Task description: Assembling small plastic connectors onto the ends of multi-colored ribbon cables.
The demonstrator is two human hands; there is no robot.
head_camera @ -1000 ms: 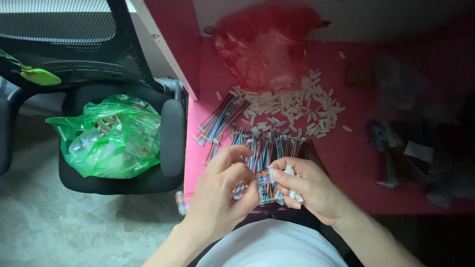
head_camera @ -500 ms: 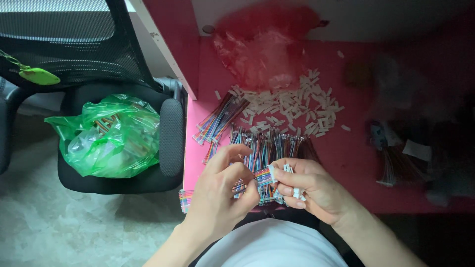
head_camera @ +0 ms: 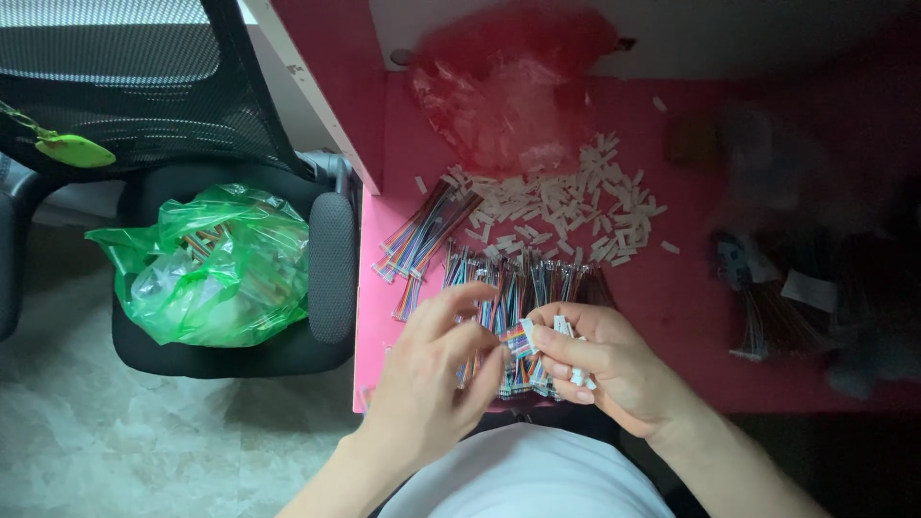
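Observation:
My left hand (head_camera: 436,374) pinches the end of a short multicoloured ribbon cable (head_camera: 519,338) at the front edge of the pink table (head_camera: 691,297). My right hand (head_camera: 600,369) grips the same cable's other end together with small white connector housings (head_camera: 576,331) between its fingers. Under both hands lies a spread of several more coloured ribbon cables (head_camera: 523,283). Behind them sits a loose heap of white plastic connector housings (head_camera: 566,206).
A separate bundle of coloured cables (head_camera: 422,235) lies at the table's left edge. A red plastic bag (head_camera: 513,82) sits at the back. A green bag of cables (head_camera: 206,264) rests on a black office chair (head_camera: 317,249) to the left. Dark cable bundles (head_camera: 787,307) lie at right.
Both hands stay close together over the cable spread; the fingers have shifted slightly around the cable end and the white housing.

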